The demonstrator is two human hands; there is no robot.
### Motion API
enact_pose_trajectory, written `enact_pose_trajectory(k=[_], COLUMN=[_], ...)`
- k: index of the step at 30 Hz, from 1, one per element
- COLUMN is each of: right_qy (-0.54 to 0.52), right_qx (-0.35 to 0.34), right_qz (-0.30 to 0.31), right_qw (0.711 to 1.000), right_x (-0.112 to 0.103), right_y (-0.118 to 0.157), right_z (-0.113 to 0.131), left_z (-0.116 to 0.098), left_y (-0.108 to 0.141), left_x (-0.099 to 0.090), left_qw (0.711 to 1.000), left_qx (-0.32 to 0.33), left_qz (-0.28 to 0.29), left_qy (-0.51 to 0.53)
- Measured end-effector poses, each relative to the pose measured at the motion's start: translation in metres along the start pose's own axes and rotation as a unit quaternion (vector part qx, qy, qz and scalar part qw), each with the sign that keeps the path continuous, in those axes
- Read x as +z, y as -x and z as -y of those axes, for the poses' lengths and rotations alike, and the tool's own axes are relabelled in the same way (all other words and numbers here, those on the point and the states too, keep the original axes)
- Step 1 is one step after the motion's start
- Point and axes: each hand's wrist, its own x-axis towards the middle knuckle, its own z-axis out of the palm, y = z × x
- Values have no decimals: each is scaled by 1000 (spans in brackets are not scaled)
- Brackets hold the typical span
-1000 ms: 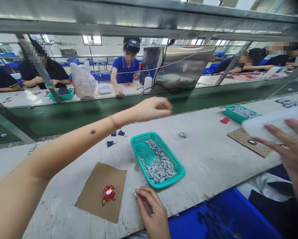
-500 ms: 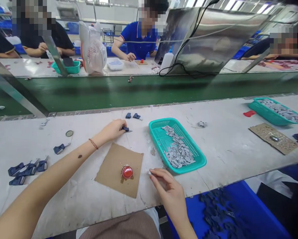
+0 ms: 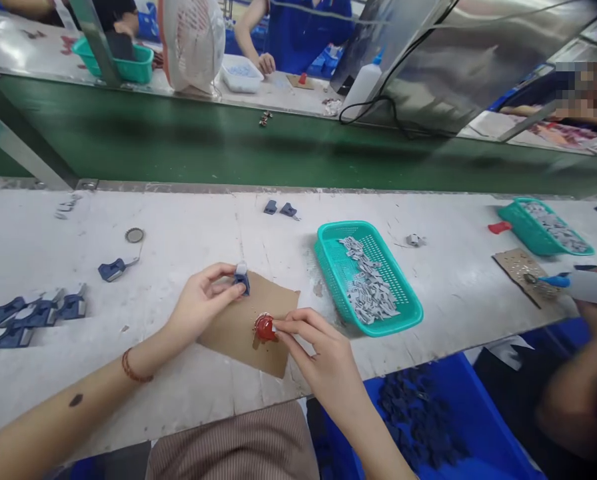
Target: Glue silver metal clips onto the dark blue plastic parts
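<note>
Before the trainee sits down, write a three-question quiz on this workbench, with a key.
1. Multiple choice. Which of the person's hands holds a dark blue piece?
A) the right only
B) the left only
C) both
D) neither

2. True or false. The red round item rests on the brown cardboard.

3. Fill in. The many small pieces in the nearer green basket are coloured ____.

Key
1. B: it is in the left hand.
2. True.
3. Grey.
</note>
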Motion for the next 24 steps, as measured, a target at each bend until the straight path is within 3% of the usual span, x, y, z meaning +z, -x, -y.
enact_pose_trajectory(k=[4,7,10,13,17,24], right_qy=[1,-61,-196,-287,-316,-282], right_qx=[28,106,197,240,224,177], right_qz=[12,3,-22,-32,-21,23], right_qw=[1000,993,961,927,922,943], right_x=[-3,-9,-12,-10,-4,4], right_y=[-3,-6,-11,-17,-24,-30], right_z=[3,6,10,18,30,42], left_z=[14,15,11,7,3,2], left_y=[14,22,31,38,44,46], left_x=[-3,-4,-3,0,1,-1], left_qw=[1000,998,997,996,996,996], left_qx=[21,22,15,12,29,44], left_qz=[-1,33,67,78,78,72], left_qy=[19,43,47,42,43,44])
